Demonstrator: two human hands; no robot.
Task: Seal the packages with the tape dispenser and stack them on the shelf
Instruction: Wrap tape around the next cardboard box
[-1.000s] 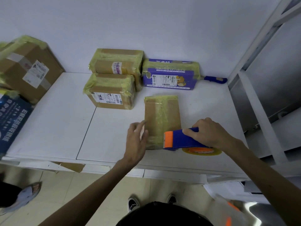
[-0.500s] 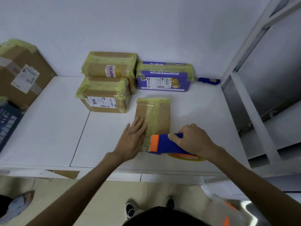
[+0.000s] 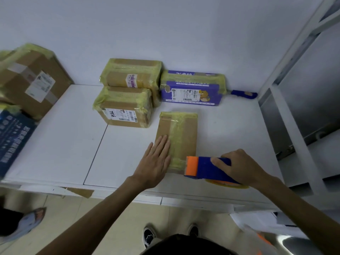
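Note:
A flat brown package [image 3: 181, 137] with a yellowish tape strip down its middle lies on the white table [image 3: 64, 144]. My left hand [image 3: 156, 161] rests flat on its near left part, fingers straight. My right hand [image 3: 239, 168] grips the blue and orange tape dispenser [image 3: 206, 167], which sits at the package's near edge, orange end against the tape. Behind stand three taped packages: a brown box with a label [image 3: 125, 107], another brown box [image 3: 132, 76] and a purple box [image 3: 193, 89].
A large taped carton [image 3: 31, 81] and a dark blue box [image 3: 12, 137] sit at the left. A blue handle [image 3: 243, 93] lies by the wall behind the purple box. A white shelf frame [image 3: 287, 116] rises at the right. Another person's shoe [image 3: 24, 223] is on the floor.
My left hand went from gripping the package's left edge to lying flat on top. The dispenser stays at the package's near edge in my right hand.

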